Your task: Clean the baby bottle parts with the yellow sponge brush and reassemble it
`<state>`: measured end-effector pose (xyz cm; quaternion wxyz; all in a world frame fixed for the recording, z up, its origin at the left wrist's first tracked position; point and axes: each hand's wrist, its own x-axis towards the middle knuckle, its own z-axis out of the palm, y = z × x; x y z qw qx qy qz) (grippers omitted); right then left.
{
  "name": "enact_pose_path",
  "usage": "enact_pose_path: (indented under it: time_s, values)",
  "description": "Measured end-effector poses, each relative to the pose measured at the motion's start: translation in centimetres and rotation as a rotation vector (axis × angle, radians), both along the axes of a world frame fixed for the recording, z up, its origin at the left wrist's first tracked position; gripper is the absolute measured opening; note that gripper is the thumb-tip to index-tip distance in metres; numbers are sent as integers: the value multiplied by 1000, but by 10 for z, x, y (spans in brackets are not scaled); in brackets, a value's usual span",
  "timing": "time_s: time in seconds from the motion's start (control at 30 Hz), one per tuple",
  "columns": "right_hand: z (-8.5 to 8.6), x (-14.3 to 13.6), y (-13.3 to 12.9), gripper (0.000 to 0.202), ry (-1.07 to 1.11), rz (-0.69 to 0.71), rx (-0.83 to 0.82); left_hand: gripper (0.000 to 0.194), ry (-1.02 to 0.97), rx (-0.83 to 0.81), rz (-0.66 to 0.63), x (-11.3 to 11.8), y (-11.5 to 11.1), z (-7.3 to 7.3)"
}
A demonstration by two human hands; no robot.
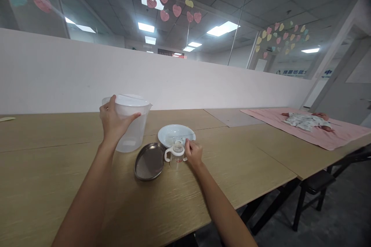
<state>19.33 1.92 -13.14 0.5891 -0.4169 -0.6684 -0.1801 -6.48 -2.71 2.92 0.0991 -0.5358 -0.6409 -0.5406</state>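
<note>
My left hand [113,121] is wrapped round the side of a translucent plastic pitcher [135,129], thumb across its front, near the wall side of the table. The fingers of my right hand [194,151] are closed at the right handle of a small clear bottle [177,159] with a white collar and two handles; its top is open. Behind the bottle lies a white oval dish [166,133] with something clear in it that I cannot make out. A metal kidney-shaped tray [149,162] rests between pitcher and bottle.
The wooden table [237,162] runs along a low white wall [174,83] with glass above. At the right, a baby doll in patterned clothes [304,122] lies on a pink cloth [327,139]. A black stool [319,181] stands by the table's front edge.
</note>
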Motion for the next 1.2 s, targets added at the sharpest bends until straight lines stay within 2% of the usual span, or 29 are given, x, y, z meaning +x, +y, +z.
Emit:
enact_pose_path:
  time_s: [0.43,0.7,0.9,1.2]
  values:
    - [-1,2,1,46,-3,0,0,99,-46,-26,68,-9,12,-14]
    - [-1,2,1,46,1,3,-3,100,-66,-85,114,-12,15,-16]
    - [-1,1,1,46,12,7,-41,102,12,-186,96,-10,7,-9]
    - [0,3,-1,43,40,20,-66,106,72,-485,159,-7,-19,15]
